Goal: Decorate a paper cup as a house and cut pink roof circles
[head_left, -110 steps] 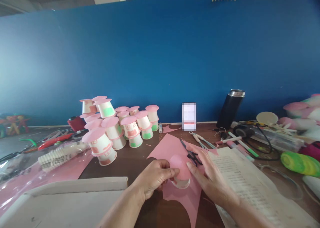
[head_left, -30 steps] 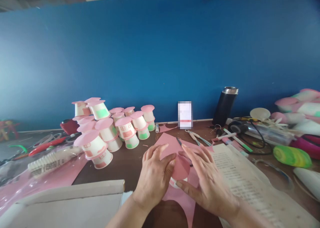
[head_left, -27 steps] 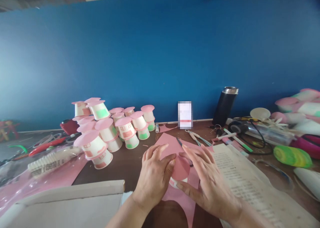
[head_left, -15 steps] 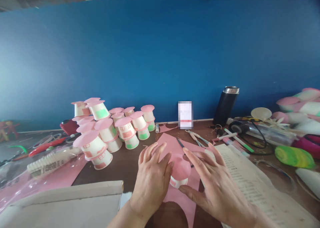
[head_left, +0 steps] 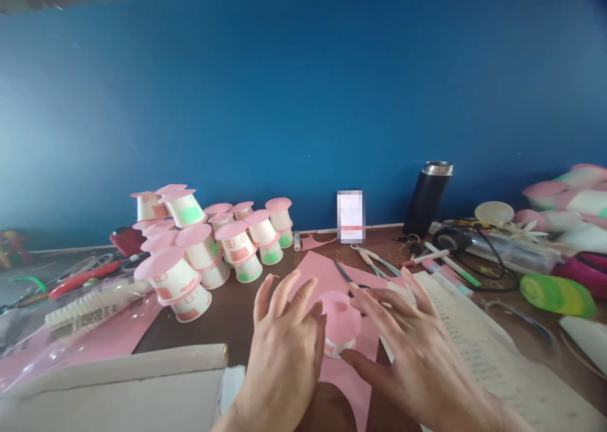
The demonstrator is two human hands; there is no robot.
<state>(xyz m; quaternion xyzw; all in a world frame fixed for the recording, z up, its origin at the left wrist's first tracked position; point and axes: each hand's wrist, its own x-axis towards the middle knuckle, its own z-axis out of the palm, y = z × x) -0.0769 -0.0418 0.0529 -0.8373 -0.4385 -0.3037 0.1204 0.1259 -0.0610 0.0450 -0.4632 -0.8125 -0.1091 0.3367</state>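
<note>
A white paper cup (head_left: 334, 350) topped with a pink paper disc (head_left: 339, 318) stands between my hands on a cut sheet of pink paper (head_left: 355, 381). My left hand (head_left: 288, 346) is at the cup's left side, fingers spread, its thumb by the disc's edge. On the other side, my right hand (head_left: 410, 350) has its fingers apart, with the thumb close to the cup's lower wall and the index finger near the disc's rim. Whether either hand touches the cup, I cannot tell. Scissors (head_left: 342, 271) lie partly hidden behind the right fingers.
Stacked cups with pink discs (head_left: 171, 274) stand at the left. A black flask (head_left: 427, 198), pliers-like tool (head_left: 372, 258), markers (head_left: 453, 266) and a green-yellow roll (head_left: 557, 294) are to the right. A printed sheet (head_left: 469, 343) lies right; a cardboard box (head_left: 118, 388) sits front left.
My left hand's thumb has drawn back leftward from the disc, and its fingers are more spread. The right hand and the cup stay about where they were. The view has shifted slightly.
</note>
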